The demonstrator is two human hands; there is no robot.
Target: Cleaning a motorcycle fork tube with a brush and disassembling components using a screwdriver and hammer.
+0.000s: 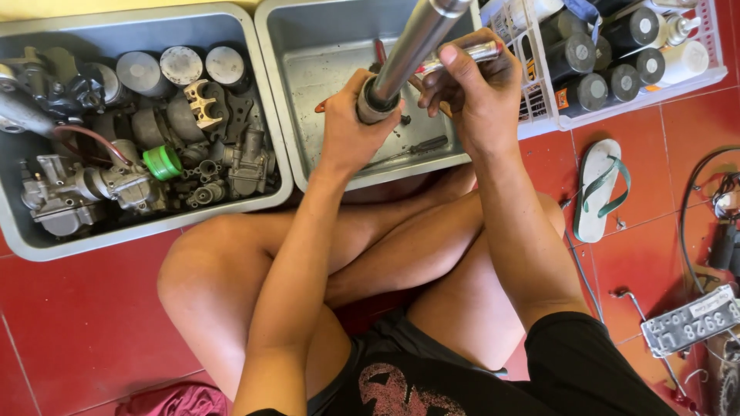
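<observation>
The left hand [351,127] has its fingers clamped round the lower end of a long grey metal tube [405,50], while the right hand [474,92] pinches a slim silver tool [470,54] above a grey metal tray [308,69].

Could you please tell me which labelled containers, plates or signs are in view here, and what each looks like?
Number plate: lower right on the red floor, a tilted grey rectangle with embossed characters.
Dark cans: upper right in the white basket, black cylinders with grey tops, one with an orange label.
White bottles: same basket, right end.
</observation>
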